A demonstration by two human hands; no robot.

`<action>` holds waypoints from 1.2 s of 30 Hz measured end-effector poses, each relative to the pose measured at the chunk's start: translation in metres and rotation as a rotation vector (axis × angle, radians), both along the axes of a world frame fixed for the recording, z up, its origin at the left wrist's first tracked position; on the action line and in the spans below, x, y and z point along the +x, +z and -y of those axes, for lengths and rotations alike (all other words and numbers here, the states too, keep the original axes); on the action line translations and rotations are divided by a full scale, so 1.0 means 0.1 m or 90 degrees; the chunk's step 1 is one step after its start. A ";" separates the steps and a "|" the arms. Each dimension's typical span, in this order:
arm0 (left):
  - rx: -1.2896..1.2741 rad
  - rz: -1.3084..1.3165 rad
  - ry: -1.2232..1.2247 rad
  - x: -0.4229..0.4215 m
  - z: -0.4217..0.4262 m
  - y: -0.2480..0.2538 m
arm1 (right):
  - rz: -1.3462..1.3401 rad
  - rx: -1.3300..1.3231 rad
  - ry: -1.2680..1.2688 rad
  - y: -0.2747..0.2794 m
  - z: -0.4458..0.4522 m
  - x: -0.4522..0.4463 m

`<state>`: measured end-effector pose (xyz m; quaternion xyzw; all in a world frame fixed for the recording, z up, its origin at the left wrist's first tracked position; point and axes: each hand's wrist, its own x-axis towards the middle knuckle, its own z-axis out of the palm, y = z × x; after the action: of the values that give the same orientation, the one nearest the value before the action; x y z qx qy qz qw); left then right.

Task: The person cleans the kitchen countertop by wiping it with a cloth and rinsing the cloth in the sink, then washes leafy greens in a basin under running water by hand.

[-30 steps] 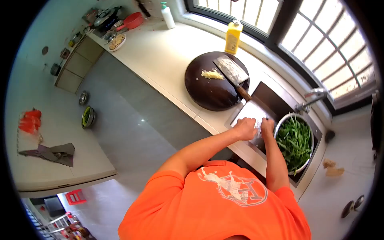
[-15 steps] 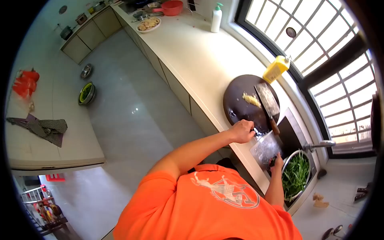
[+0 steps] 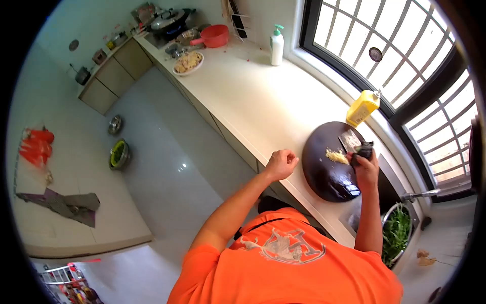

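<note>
A round dark chopping board (image 3: 321, 177) lies on the counter with wet, shiny patches. On it is a small pile of pale yellow chopped food (image 3: 336, 156) beside a cleaver (image 3: 349, 140), whose handle is hidden. My right hand (image 3: 368, 169) is over the board's right side, closed on a dark crumpled cloth (image 3: 362, 152) next to the cleaver and food; whether it touches the blade I cannot tell. Off the board's left edge, my left hand (image 3: 282, 165) hovers by the counter's front edge. Its fingers are curled, and their inside is hidden.
A yellow bottle (image 3: 363, 108) stands behind the board. To the right, leafy greens (image 3: 396, 233) fill a bowl by the faucet (image 3: 421, 194). Farther along the counter (image 3: 243, 96) are a white pump bottle (image 3: 277, 46), a plate of food (image 3: 188, 63) and a red strainer (image 3: 214, 35).
My right hand has risen from the sink area to the cleaver on the board, with the dark cloth in it. My left hand has drawn away from the board to the left.
</note>
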<state>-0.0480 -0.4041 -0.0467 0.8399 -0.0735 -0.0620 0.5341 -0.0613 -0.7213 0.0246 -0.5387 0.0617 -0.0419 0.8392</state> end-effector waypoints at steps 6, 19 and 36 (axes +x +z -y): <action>-0.007 -0.051 0.044 0.72 -1.01 -0.17 | -0.238 -0.112 0.156 -0.44 -1.48 0.85; -0.219 -0.147 0.369 2.64 -2.89 0.35 | -0.206 -0.071 0.113 -0.71 -2.90 3.09; -0.368 -0.228 0.571 6.34 -5.42 0.22 | -0.536 -0.278 -0.138 -1.03 -2.97 1.00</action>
<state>0.5858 0.1381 -0.0248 0.5849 0.3685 0.0518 0.7207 0.0385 -0.4239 -0.0781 -0.6625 0.4418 0.0806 0.5996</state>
